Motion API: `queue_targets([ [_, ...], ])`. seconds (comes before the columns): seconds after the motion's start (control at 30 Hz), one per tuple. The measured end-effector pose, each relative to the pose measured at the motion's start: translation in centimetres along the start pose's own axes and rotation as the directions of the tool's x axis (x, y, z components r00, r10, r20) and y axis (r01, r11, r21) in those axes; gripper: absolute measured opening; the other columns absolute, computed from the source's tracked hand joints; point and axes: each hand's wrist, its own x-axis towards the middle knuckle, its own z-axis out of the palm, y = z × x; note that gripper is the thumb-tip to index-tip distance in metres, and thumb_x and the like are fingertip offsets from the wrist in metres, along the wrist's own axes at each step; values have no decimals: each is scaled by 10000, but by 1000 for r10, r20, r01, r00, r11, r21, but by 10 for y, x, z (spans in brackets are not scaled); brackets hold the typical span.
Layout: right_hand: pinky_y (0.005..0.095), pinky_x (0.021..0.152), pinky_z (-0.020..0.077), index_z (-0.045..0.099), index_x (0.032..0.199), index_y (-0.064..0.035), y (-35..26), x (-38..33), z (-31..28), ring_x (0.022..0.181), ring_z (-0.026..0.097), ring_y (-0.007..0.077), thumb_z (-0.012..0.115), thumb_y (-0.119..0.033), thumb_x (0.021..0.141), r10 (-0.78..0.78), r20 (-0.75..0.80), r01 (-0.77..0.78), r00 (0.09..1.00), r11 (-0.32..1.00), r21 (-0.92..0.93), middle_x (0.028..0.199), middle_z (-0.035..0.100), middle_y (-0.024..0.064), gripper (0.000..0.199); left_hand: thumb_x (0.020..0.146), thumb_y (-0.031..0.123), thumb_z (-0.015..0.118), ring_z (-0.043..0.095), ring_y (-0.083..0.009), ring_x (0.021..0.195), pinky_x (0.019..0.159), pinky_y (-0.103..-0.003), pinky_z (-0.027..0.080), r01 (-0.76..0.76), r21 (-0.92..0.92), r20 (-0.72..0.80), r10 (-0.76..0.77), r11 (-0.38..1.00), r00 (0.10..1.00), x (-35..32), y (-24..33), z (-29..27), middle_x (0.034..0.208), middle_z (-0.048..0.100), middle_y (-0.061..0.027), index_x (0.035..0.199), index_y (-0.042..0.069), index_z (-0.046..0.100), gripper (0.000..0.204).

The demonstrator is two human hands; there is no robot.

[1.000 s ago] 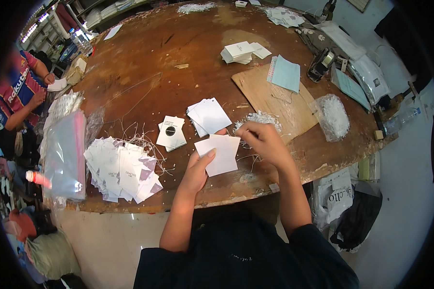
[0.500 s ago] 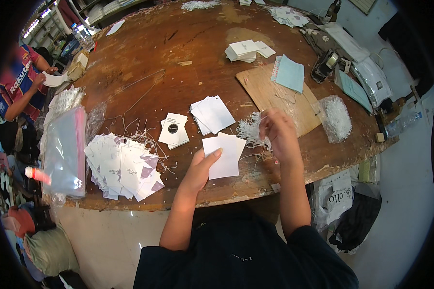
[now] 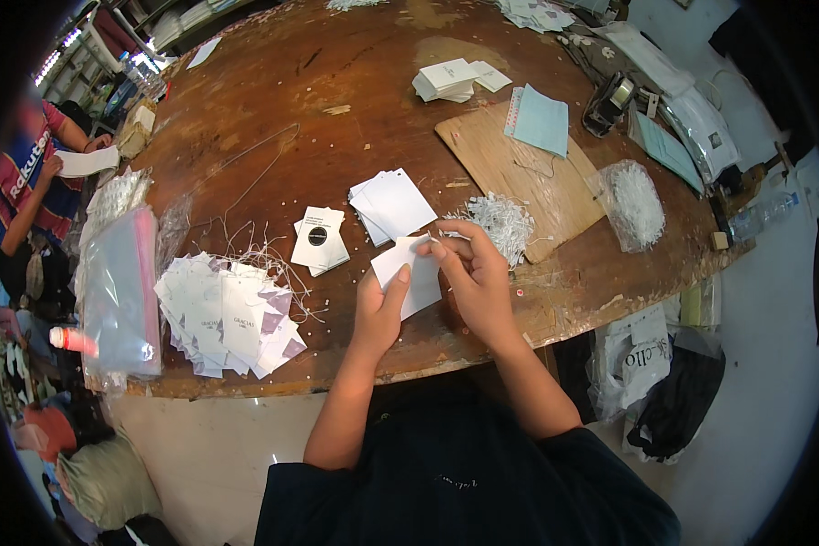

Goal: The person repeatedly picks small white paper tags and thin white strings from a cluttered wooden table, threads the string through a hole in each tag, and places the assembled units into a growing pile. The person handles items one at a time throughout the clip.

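Observation:
My left hand point(image 3: 379, 300) holds a white square paper tag point(image 3: 409, 273) by its lower left edge, thumb on top. My right hand point(image 3: 469, 268) pinches the tag's top right corner with closed fingertips; whether a thin string is between them I cannot tell. Just right of the hands lies a loose heap of white strings point(image 3: 500, 223). Above the tag sits a small stack of blank white tags point(image 3: 391, 205). To the left lie two tags with a black round mark point(image 3: 318, 238). A large spread pile of finished strung tags point(image 3: 227, 314) lies at the table's front left.
The brown wooden table point(image 3: 337, 82) carries a wooden board point(image 3: 510, 168) with a pale blue pad point(image 3: 541, 120), a bag of white strings point(image 3: 637, 202), more tag stacks point(image 3: 450, 80) and clear plastic bags point(image 3: 118, 291). Another person point(image 3: 27, 182) sits at far left.
My right hand went up to the string heap and came back down to the tag's top corner. The left hand kept hold of the tag.

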Motion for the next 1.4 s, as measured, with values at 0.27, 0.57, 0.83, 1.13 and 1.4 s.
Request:
queue_targets([
  [0.27, 308, 674, 527, 633, 1015, 31, 3, -2, 0, 724, 689, 190, 637, -72, 974, -47, 28, 54, 999, 930, -363, 831, 713, 148, 111, 1046, 222, 554, 582, -110, 1028, 899, -290, 467, -51, 63, -15, 52, 997, 999, -1, 0, 0, 1149, 657, -58, 1280, -37, 602, 353],
  [0.57, 427, 670, 516, 609, 969, 5, 10, 3, 4, 776, 657, 406, 623, -42, 939, -266, 99, 277, 959, 807, -521, 873, 660, 211, 57, 1034, 175, 542, 633, -182, 959, 836, -327, 493, -190, 226, 0, 195, 956, 981, 0, 5, 2, 1069, 673, -119, 1237, -37, 616, 302],
  [0.83, 351, 619, 489, 651, 987, 10, 5, 10, -10, 676, 624, 251, 653, -96, 960, -36, 151, 93, 988, 914, -395, 791, 650, 148, 110, 920, 66, 623, 691, -361, 927, 751, -427, 563, -508, 670, 155, 567, 542, 809, 2, 10, 3, 1115, 670, -161, 1203, 41, 641, 286],
  [1.13, 208, 542, 397, 688, 1043, -2, -6, 17, -31, 641, 579, 48, 631, -136, 995, 470, 300, -538, 830, 816, 209, 785, 643, -21, 154, 732, 111, 757, 611, -291, 1109, 868, -438, 496, -527, 846, 337, 681, 85, 651, -3, 25, 4, 1065, 632, -35, 1059, 170, 736, 333],
  [1.4, 245, 509, 400, 634, 740, -11, 7, 46, -18, 564, 517, 51, 722, -199, 938, 152, 41, -142, 988, 972, -188, 629, 577, -6, 288, 795, 112, 773, 626, -282, 980, 834, -439, 484, -401, 911, 344, 722, -101, 600, -51, 27, -54, 1017, 633, -17, 970, 160, 765, 181],
])
